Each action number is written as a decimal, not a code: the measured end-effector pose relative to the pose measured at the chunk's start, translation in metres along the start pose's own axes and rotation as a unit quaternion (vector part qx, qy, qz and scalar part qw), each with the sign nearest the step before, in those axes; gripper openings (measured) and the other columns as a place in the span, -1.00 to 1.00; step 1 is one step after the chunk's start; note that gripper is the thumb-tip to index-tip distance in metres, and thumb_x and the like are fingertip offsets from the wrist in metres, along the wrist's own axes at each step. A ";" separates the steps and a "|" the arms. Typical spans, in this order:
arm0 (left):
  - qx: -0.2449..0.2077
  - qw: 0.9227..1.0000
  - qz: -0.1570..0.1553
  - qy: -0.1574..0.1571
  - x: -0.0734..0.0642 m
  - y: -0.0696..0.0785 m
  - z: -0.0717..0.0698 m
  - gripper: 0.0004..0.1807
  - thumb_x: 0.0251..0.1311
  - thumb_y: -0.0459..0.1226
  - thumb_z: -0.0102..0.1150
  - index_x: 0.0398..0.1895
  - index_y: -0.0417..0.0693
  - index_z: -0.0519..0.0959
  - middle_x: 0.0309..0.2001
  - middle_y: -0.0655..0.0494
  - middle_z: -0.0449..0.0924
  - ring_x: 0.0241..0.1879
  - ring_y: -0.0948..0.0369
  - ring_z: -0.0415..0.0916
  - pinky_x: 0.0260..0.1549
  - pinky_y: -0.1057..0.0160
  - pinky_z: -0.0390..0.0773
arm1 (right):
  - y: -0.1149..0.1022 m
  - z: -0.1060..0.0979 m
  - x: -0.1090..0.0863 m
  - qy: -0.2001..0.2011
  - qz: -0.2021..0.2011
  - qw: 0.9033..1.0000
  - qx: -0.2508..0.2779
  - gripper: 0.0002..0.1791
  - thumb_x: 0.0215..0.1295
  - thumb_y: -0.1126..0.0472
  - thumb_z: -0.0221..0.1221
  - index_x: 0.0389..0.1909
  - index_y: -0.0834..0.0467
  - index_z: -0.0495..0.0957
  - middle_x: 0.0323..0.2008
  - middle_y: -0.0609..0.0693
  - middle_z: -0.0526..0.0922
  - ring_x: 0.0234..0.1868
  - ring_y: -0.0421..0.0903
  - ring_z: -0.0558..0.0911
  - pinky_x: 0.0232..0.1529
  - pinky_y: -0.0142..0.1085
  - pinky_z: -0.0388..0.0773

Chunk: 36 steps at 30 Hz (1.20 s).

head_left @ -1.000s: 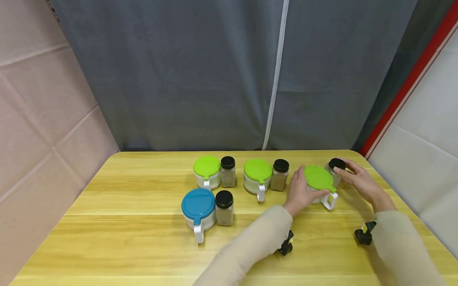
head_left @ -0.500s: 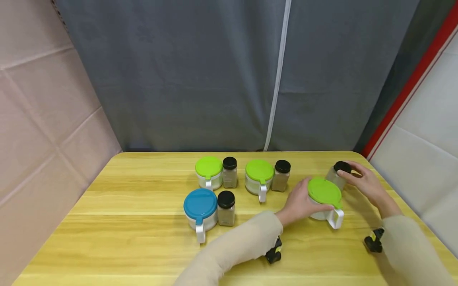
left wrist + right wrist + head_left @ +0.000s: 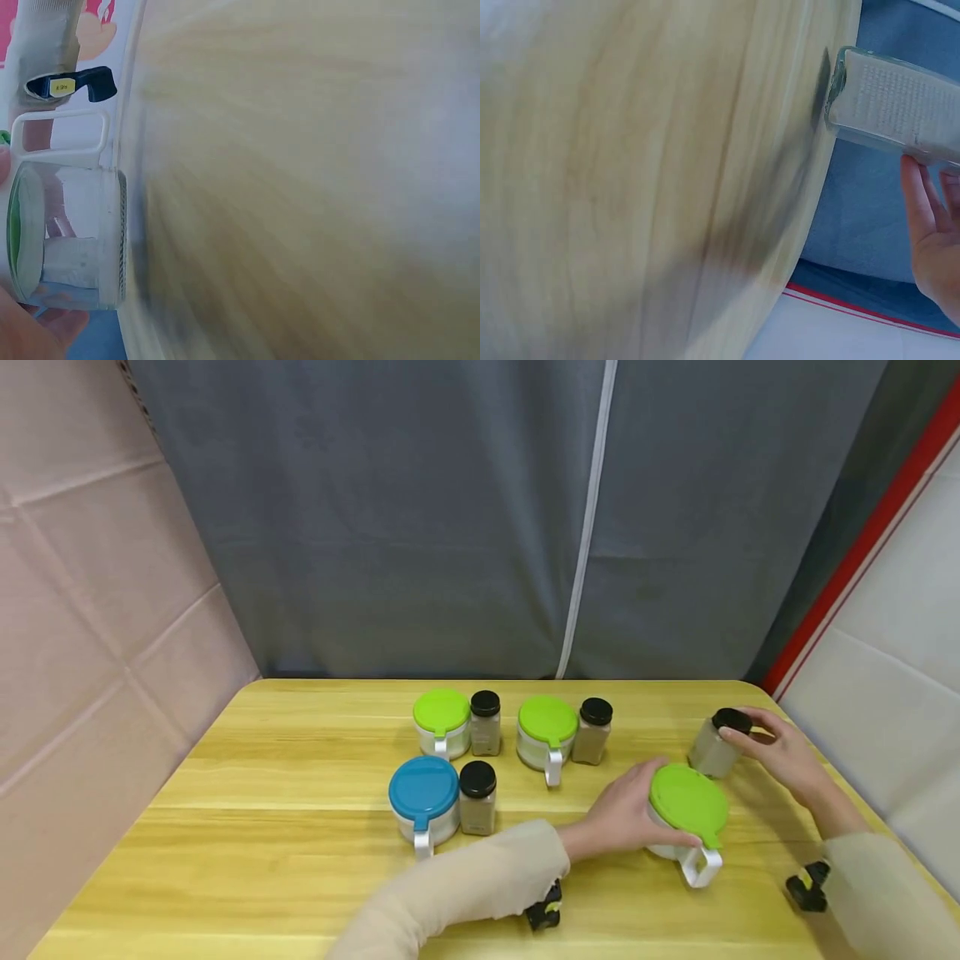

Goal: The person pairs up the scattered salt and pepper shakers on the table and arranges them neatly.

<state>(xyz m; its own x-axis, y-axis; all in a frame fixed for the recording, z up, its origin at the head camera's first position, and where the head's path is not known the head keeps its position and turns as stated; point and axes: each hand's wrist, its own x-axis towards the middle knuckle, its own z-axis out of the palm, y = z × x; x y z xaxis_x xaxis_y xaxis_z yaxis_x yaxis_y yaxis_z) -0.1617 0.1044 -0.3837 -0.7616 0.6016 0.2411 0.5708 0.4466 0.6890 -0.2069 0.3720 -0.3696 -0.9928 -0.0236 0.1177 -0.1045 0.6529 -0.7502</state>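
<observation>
My left hand (image 3: 624, 810) grips a clear jar with a green lid (image 3: 688, 800) and a white handle. Thumb and fingers go round its sides. Through the left wrist view the jar's glass body (image 3: 75, 225) shows from the side, close over the wood. My right hand (image 3: 791, 758) holds a square glass spice bottle (image 3: 711, 750) with a black cap, fingers at the cap and upper part. That bottle leans slightly, behind and right of the jar. Its pale printed label (image 3: 900, 101) faces the right wrist camera, with fingers (image 3: 919, 199) below it.
Two more green-lidded jars (image 3: 441, 712) (image 3: 547, 722) stand at the back, each beside a black-capped bottle (image 3: 485, 731) (image 3: 592, 739). In front of them, a blue-lidded jar (image 3: 423, 789) stands beside another bottle (image 3: 477, 806). A grey curtain (image 3: 420, 527) hangs behind the wooden table (image 3: 247, 827).
My left hand has brought the green-lidded jar toward me and slightly right. The right hand has moved the bottle a little right and nearer, so jar and bottle are farther apart.
</observation>
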 end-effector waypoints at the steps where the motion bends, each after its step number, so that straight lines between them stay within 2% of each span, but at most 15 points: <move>1: 0.006 1.000 0.003 -0.005 -0.003 0.000 -0.002 -0.01 -0.25 0.14 0.31 0.28 0.12 0.06 0.11 0.31 0.24 0.02 0.42 0.23 -0.08 0.43 0.29 | -0.005 0.000 -0.003 -0.001 -0.005 1.000 0.003 -0.35 0.22 -0.04 0.04 0.25 0.18 0.13 0.15 0.25 0.13 0.11 0.30 0.20 -0.10 0.04 0.35; 4: 0.008 1.000 0.012 -0.021 -0.012 -0.002 -0.009 0.00 -0.25 0.13 0.31 0.29 0.13 0.04 0.12 0.31 0.23 0.03 0.43 0.22 -0.06 0.43 0.27 | -0.018 0.001 -0.011 0.001 -0.018 1.000 -0.002 -0.35 0.24 0.00 0.04 0.21 0.30 0.12 0.13 0.29 0.13 0.08 0.34 0.21 -0.14 -0.25 0.42; 7: 0.008 0.999 0.019 -0.032 -0.022 -0.007 -0.016 0.01 -0.24 0.14 0.31 0.30 0.14 0.02 0.15 0.31 0.20 0.06 0.43 0.19 -0.03 0.41 0.25 | -0.027 0.003 -0.017 0.008 -0.019 1.000 -0.014 -0.37 0.24 0.02 0.05 0.19 0.33 0.14 0.11 0.29 0.15 0.06 0.35 0.23 -0.33 -0.56 0.35; 10: 0.014 0.999 0.020 -0.037 -0.032 -0.012 -0.020 0.00 -0.24 0.14 0.31 0.30 0.14 0.02 0.17 0.29 0.19 0.07 0.42 0.19 -0.01 0.40 0.24 | -0.032 0.006 -0.022 0.012 -0.017 1.000 -0.013 -0.39 0.23 0.03 0.06 0.18 0.30 0.16 0.10 0.26 0.18 0.06 0.36 0.24 -0.26 -0.47 0.43; 13: 0.018 0.999 0.018 -0.033 -0.040 -0.016 -0.025 0.01 -0.26 0.14 0.32 0.30 0.13 0.04 0.17 0.27 0.20 0.08 0.40 0.19 -0.01 0.39 0.24 | -0.036 0.009 -0.026 0.019 -0.020 1.000 -0.009 -0.43 0.22 0.03 0.08 0.15 0.25 0.21 0.05 0.12 0.27 0.05 0.31 0.29 -0.26 -0.45 0.44; 14: 0.019 0.999 0.017 -0.031 -0.043 -0.017 -0.027 0.00 -0.26 0.14 0.32 0.29 0.12 0.05 0.16 0.27 0.21 0.08 0.39 0.20 -0.01 0.39 0.24 | -0.036 0.011 -0.028 0.019 -0.021 1.000 -0.006 -0.44 0.21 0.03 0.08 0.14 0.24 0.22 0.03 0.06 0.29 0.04 0.23 0.34 -0.27 -0.45 0.45; 16: 0.013 0.999 0.014 -0.027 -0.047 -0.018 -0.030 0.01 -0.27 0.14 0.33 0.29 0.12 0.06 0.17 0.27 0.21 0.08 0.39 0.20 0.00 0.39 0.23 | -0.038 0.013 -0.030 0.021 -0.027 0.999 0.002 -0.46 0.20 0.04 0.09 0.12 0.22 0.24 -0.03 -0.07 0.33 -0.01 -0.01 0.43 -0.35 -0.59 0.38; 19: -0.007 1.000 0.006 -0.026 -0.052 -0.020 -0.036 0.00 -0.28 0.12 0.34 0.28 0.13 0.07 0.16 0.27 0.21 0.08 0.38 0.20 0.01 0.36 0.23 | -0.040 0.017 -0.032 0.026 -0.035 0.999 0.029 -0.50 0.19 0.09 0.12 0.10 0.22 0.28 -0.09 -0.16 0.37 -0.15 -0.35 0.45 -0.38 -0.57 0.41; 21: -0.016 1.000 0.002 -0.023 -0.055 -0.021 -0.040 0.00 -0.29 0.11 0.35 0.28 0.13 0.08 0.16 0.27 0.22 0.07 0.37 0.22 0.00 0.34 0.24 | -0.042 0.019 -0.034 0.027 -0.044 0.998 0.040 -0.52 0.18 0.12 0.13 0.08 0.21 0.29 -0.11 -0.18 0.39 -0.21 -0.47 0.43 -0.39 -0.55 0.43; 25: -0.020 1.000 0.000 -0.021 -0.060 -0.023 -0.048 0.00 -0.29 0.11 0.36 0.28 0.15 0.07 0.17 0.26 0.22 0.05 0.36 0.25 0.00 0.30 0.25 | -0.052 0.022 -0.040 0.026 -0.065 0.997 0.039 -0.57 0.18 0.14 0.14 0.04 0.19 0.32 -0.14 -0.23 0.38 -0.21 -0.52 0.40 -0.37 -0.54 0.45; 30: -0.022 1.000 -0.004 -0.018 -0.069 -0.025 -0.057 0.01 -0.30 0.09 0.37 0.29 0.17 0.07 0.17 0.23 0.22 0.06 0.33 0.25 0.01 0.27 0.24 | -0.063 0.027 -0.047 0.019 -0.062 0.998 0.026 -0.56 0.16 0.13 0.16 0.04 0.15 0.33 -0.14 -0.26 0.39 -0.18 -0.53 0.33 -0.35 -0.56 0.42; 34: -0.019 1.000 -0.009 -0.017 -0.076 -0.028 -0.062 0.02 -0.32 0.10 0.38 0.28 0.18 0.07 0.17 0.22 0.24 0.07 0.30 0.24 0.02 0.26 0.24 | -0.067 0.031 -0.050 0.007 -0.058 0.998 0.021 -0.54 0.16 0.12 0.16 0.05 0.18 0.31 -0.12 -0.20 0.40 -0.16 -0.47 0.35 -0.35 -0.52 0.44; 36: -0.022 0.999 -0.014 -0.019 -0.079 -0.029 -0.065 0.02 -0.32 0.11 0.37 0.28 0.19 0.08 0.16 0.21 0.25 0.06 0.29 0.25 0.01 0.24 0.25 | -0.070 0.033 -0.052 0.001 -0.058 0.998 0.019 -0.53 0.17 0.12 0.15 0.06 0.20 0.30 -0.11 -0.17 0.40 -0.11 -0.33 0.41 -0.35 -0.50 0.45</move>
<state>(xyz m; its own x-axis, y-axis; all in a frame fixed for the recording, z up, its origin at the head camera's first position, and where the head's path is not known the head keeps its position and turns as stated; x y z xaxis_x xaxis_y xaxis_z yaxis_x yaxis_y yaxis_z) -0.1376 0.0009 -0.3788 -0.7646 0.6144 0.1949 0.5345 0.4353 0.7245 -0.1503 0.3029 -0.3449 -0.9737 -0.0963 0.2066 -0.2213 0.6173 -0.7550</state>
